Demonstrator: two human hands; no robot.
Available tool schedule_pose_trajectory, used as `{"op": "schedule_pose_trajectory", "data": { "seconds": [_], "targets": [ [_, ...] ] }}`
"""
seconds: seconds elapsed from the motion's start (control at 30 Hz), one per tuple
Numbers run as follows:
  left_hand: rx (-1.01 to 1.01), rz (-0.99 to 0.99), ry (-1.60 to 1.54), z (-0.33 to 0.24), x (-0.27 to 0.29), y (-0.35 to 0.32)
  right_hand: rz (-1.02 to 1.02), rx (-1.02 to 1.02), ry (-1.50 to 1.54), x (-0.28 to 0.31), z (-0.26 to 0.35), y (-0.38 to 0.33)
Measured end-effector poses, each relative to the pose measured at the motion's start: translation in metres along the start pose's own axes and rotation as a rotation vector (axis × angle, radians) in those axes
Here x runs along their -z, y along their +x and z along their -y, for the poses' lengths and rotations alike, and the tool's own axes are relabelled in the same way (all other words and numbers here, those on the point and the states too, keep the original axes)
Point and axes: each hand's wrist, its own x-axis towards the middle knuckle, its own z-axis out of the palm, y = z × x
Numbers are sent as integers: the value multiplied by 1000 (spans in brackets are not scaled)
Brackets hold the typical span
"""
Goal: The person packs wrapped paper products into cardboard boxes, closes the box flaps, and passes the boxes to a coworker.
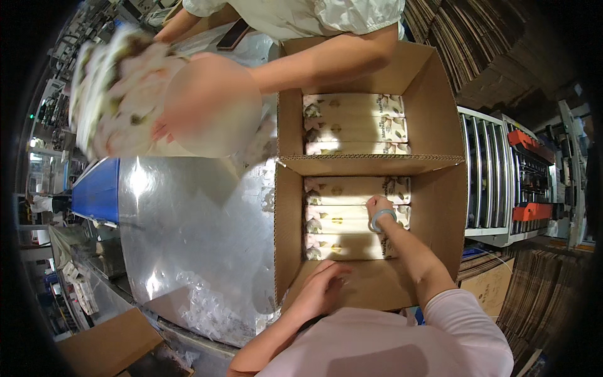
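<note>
Inside the near carton (290, 207) lies a row of cream, flower-printed packs (342, 220), side by side. My right hand (380, 204), with a pale bangle at its wrist, reaches down onto these packs. Its fingers are curled in near the seam between two of them, and whatever they grip is hidden. At the carton's near wall is my left hand (323, 286), its loosely bent fingers apart and holding nothing I can see. Across from me, a co-worker's hands hold a blurred stack of similar flower-printed packs (122, 103) over the metal table.
A second carton (370, 66) with more packs (352, 129) adjoins on the far side. The shiny metal table (195, 232) lies left, a phone (233, 34) at its back. To the right are a roller conveyor (490, 169) with red-orange parts and stacked flat cardboard (546, 301).
</note>
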Motion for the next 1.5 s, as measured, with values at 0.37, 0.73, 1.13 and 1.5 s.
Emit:
{"op": "schedule_pose_trajectory", "data": {
  "seconds": [0.37, 0.73, 1.13, 1.5],
  "targets": [
    [-72, -557, 123, 4, 1, 9, 1471, 225, 562, 136, 119, -88],
    [-8, -504, 127, 0, 0, 6, 440, 250, 317, 27, 53, -29],
    [-34, -356, 190, 0, 1, 8, 309, 242, 136, -11, 45, -1],
    [-23, -293, 207, 2, 0, 5, 368, -316, 904, -77, 32, -13]
  ]
}}
